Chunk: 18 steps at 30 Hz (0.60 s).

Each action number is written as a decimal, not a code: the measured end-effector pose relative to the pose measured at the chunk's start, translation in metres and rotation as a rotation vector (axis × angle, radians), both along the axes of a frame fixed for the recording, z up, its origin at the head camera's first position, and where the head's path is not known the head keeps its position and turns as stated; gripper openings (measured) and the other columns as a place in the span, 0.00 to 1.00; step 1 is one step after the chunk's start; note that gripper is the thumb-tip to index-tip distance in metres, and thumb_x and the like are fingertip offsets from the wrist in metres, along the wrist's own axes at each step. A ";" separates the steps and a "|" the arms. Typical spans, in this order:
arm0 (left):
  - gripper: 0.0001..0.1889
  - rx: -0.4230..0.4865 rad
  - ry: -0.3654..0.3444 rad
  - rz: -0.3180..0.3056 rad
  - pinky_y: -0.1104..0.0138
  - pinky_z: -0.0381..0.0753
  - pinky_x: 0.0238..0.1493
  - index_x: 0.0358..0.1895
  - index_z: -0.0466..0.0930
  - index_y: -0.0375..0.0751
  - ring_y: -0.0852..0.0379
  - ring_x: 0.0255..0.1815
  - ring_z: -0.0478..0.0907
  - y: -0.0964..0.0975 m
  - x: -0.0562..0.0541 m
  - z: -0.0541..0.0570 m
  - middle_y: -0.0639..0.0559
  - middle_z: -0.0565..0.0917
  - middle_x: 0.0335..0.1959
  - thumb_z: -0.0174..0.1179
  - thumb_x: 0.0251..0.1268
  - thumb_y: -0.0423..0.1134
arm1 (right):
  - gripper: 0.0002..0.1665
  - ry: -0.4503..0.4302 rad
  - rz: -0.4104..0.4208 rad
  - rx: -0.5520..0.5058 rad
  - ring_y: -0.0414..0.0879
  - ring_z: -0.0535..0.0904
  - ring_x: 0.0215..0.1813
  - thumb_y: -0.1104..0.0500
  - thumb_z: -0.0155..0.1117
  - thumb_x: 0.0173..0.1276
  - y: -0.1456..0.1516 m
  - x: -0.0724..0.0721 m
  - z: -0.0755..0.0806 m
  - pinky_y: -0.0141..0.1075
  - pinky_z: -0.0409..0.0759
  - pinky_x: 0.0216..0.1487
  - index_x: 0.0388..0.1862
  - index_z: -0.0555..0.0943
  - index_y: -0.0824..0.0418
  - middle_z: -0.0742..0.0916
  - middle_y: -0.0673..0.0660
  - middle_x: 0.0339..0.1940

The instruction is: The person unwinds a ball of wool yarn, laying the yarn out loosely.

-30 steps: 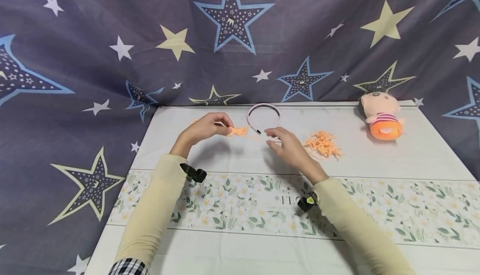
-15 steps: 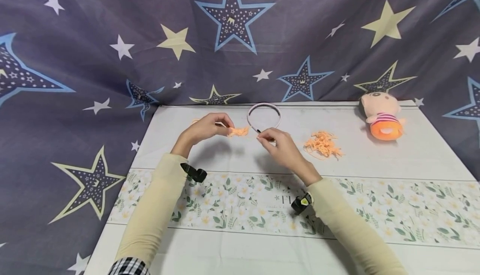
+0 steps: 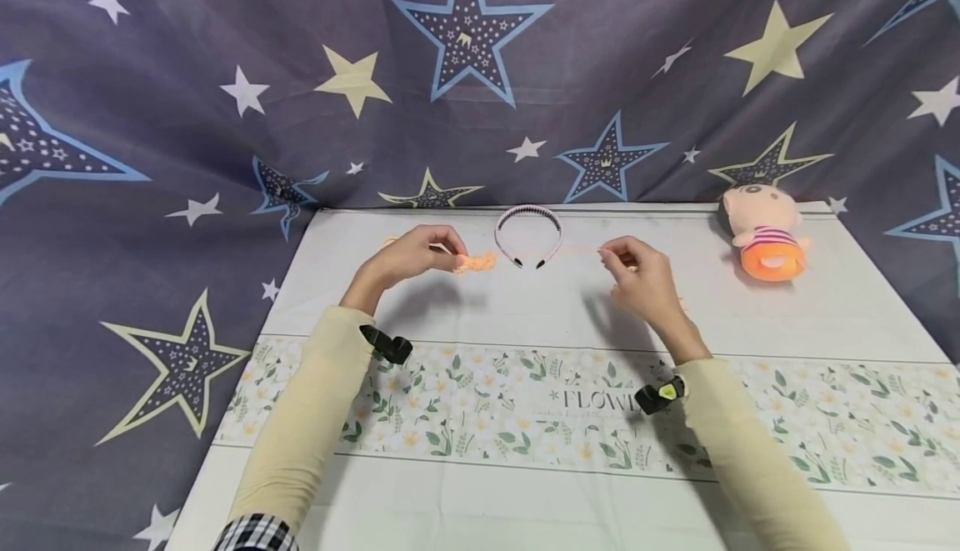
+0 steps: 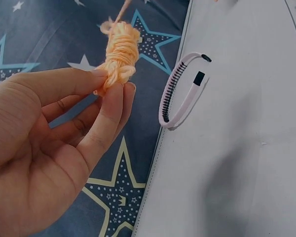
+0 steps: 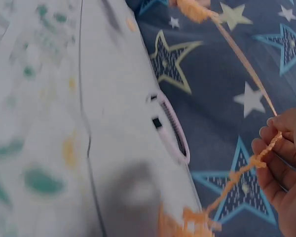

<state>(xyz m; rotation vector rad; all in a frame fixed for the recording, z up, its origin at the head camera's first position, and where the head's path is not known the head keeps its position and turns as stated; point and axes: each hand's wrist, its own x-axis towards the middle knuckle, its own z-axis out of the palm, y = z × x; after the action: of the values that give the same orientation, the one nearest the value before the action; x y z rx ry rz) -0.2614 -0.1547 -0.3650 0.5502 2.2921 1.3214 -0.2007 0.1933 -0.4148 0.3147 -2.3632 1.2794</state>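
My left hand (image 3: 414, 254) pinches a small bundle of wound orange yarn (image 4: 121, 52) between thumb and fingertips, raised over the back of the table. A strand of yarn (image 5: 246, 64) runs taut from the bundle to my right hand (image 3: 643, 283), which pinches it between thumb and fingers. Below the right fingers the yarn hangs in a knotted length, down to a loose tangle of orange yarn (image 5: 187, 222). In the head view the right hand mostly hides that tangle.
A pale pink headband (image 3: 528, 211) with dark inner teeth and black tips lies at the back of the white table, between the hands. At the back right lies a plush toy (image 3: 767, 234) with a striped top. A star-patterned cloth (image 3: 480, 142) rises behind the table.
My right hand first came left toward the bundle, then swung well to the right, drawing the strand out long. The left hand has stayed in place with the bundle.
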 end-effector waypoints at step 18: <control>0.08 -0.019 0.017 -0.008 0.57 0.77 0.48 0.43 0.79 0.37 0.50 0.42 0.78 -0.006 -0.004 -0.006 0.45 0.79 0.41 0.62 0.64 0.35 | 0.14 -0.150 -0.381 0.046 0.23 0.70 0.27 0.55 0.58 0.71 0.107 0.022 -0.001 0.19 0.67 0.29 0.43 0.82 0.65 0.79 0.32 0.24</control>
<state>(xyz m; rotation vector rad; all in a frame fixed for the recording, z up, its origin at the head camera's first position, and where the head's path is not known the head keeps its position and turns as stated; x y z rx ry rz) -0.2658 -0.1602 -0.3707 0.5662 2.3110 1.2944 -0.1784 0.2998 -0.4161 -0.2190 -2.4247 1.0990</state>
